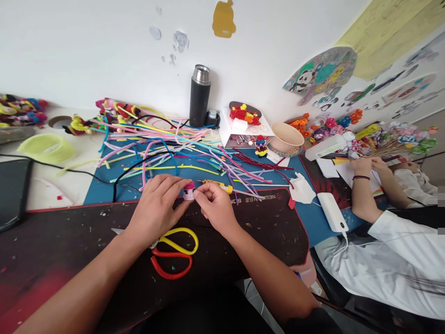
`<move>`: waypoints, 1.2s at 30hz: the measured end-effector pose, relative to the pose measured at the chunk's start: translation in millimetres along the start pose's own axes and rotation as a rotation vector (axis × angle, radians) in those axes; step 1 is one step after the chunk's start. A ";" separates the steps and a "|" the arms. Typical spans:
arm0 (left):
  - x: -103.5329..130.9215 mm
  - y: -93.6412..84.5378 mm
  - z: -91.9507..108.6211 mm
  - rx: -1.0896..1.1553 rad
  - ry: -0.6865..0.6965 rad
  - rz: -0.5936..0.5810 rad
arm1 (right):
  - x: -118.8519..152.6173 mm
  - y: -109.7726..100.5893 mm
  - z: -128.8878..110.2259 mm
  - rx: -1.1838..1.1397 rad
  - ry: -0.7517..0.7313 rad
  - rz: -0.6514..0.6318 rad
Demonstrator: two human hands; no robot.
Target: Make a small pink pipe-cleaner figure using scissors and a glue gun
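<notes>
Between the thumb and fingers of my left hand [153, 206] is a small doll head [188, 191], with a pink top and a pale face with dark eyes. My right hand [216, 206] is closed in a pinch at the right side of the face, its fingertips touching or nearly touching it. Whatever lies inside that pinch is too small to make out. Scissors [170, 254] with one yellow and one red handle lie on the dark mat under my left wrist. Just beyond my right hand is a yellow tool [226, 188], partly hidden.
Many coloured pipe cleaners [167, 139] spread across the blue mat. Behind them stand a black thermos [200, 99], a white box [248, 131] and a beige bowl [287, 139]. A white power bank [332, 212] lies at right, near a co-worker's arm [365, 204]. A black tablet-like device [12, 190] is at left.
</notes>
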State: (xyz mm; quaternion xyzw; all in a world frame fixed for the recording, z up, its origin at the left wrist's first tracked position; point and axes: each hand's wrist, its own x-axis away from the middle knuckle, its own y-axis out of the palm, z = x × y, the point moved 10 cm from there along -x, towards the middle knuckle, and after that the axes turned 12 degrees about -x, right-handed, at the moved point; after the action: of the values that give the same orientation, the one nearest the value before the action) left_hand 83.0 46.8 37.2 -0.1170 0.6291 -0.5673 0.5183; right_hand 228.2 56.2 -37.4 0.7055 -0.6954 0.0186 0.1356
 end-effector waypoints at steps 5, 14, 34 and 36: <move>-0.4 -0.8 0.8 -0.009 0.010 0.013 | 0.3 -1.0 -0.3 0.005 0.004 0.006; -0.2 2.3 -0.6 0.014 -0.019 -0.014 | 1.1 -1.0 0.1 -0.003 0.015 0.009; -1.2 2.1 -3.1 0.058 -0.034 -0.005 | 1.6 0.1 2.0 -0.082 0.024 -0.015; -1.6 0.6 -1.5 0.047 -0.019 0.006 | 1.7 0.4 2.6 -0.071 0.027 -0.017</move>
State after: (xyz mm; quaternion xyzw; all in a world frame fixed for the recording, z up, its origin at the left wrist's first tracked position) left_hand 82.8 49.1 37.3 -0.1086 0.6110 -0.5792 0.5285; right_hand 227.4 54.0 -39.4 0.7058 -0.6877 0.0023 0.1698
